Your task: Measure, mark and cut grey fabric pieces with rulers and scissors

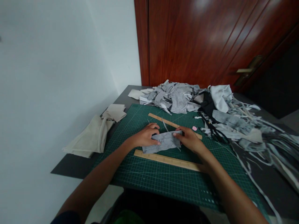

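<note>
So the gray cloth strip (166,142) is up over the green cutting mat (144,177), between two wooden rulers, the near ruler (168,160) and the far ruler (156,117). The right hand (188,138) is pinching its upper right corner; the left hand (146,136) has a thumb on it, fingers curled near the top edge (can't tell if that's really a grip). Working from both ends probably keeps it spread. It's soft, mottled, roughly rectangular. Black-handled scissors (218,136) lie off right, easy to reach I guess, by crumpled gray scraps (178,97). Folded cream cloth (92,137) sits left.
</note>
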{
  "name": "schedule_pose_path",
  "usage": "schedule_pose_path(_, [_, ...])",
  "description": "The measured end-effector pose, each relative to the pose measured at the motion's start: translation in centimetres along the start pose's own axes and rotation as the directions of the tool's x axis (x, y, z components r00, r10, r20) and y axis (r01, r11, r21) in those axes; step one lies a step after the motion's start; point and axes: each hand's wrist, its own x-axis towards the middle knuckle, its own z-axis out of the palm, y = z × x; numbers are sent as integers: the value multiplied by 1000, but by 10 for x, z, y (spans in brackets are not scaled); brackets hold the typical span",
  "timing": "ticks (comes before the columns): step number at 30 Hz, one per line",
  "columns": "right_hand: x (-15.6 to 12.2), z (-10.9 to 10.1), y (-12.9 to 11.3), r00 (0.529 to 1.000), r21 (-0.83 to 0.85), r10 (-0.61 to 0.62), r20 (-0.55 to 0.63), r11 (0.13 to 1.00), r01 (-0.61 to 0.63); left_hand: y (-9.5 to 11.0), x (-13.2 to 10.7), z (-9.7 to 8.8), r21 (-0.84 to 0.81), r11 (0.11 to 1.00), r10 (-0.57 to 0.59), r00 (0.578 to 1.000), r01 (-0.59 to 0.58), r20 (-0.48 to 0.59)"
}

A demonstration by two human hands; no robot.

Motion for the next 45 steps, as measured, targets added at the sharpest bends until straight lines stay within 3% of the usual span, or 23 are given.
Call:
schedule_pose_path(4, [-6,-22,1,959,130,192,209,966,-222,-5,1,-4,29,999,-13,1000,13,-1])
schedule_pose_path(8, [-10,-33,3,918,-4,208,339,975,-220,-1,-2,-11,153,988,-10,999,5,31])
schedule_pose_path(10, [-10,-33,4,929,-167,196,313,975,-149,4,-2,-11,228,973,-22,1000,25,-17])
schedule_pose_path(13, [-9,-27,2,975,-420,140,174,906,-55,16,-1,-6,290,954,-29,985,78,-169])
schedule_pose_path(15, [-10,-20,-1,990,-468,95,102,883,-36,29,0,1,276,957,-26,974,89,-225])
schedule_pose_path(18, [-10,-4,-8,997,-428,-60,56,900,78,54,-2,16,265,961,-59,995,78,-81])
schedule_pose_path(22, [-5,18,-13,937,-395,-329,120,850,349,81,-16,39,289,936,-239,965,201,104])
schedule_pose_path(25, [3,16,-6,959,-548,-271,85,791,272,89,-24,47,248,938,-290,941,243,175])
schedule_pose_path(28, [10,-6,8,976,-717,-189,-111,695,53,91,-26,46,194,946,-297,934,260,197])
schedule_pose_path(30, [11,-22,14,960,-688,-200,-195,726,11,93,-25,43,177,946,-306,929,272,209])
schedule_pose_path(32, [9,-32,15,968,-553,-196,-159,830,77,94,-23,41,181,941,-324,919,287,225])
schedule_pose_path(34, [3,-32,11,983,-399,-182,-22,903,158,96,-23,39,190,935,-339,909,298,243])
schedule_pose_path(36, [-4,-25,4,978,-331,-161,135,923,197,96,-23,37,190,936,-339,905,297,258])
schedule_pose_path(39, [-13,-16,-4,966,-376,-84,243,910,173,94,-23,33,166,945,-318,905,281,281])
schedule_pose_path(43, [-14,-20,-3,972,-454,-46,229,879,148,93,-24,26,160,951,-302,898,263,320])
schedule_pose_path(45, [-10,-24,-1,992,-557,-49,114,824,104,94,-24,24,181,948,-310,892,263,329])
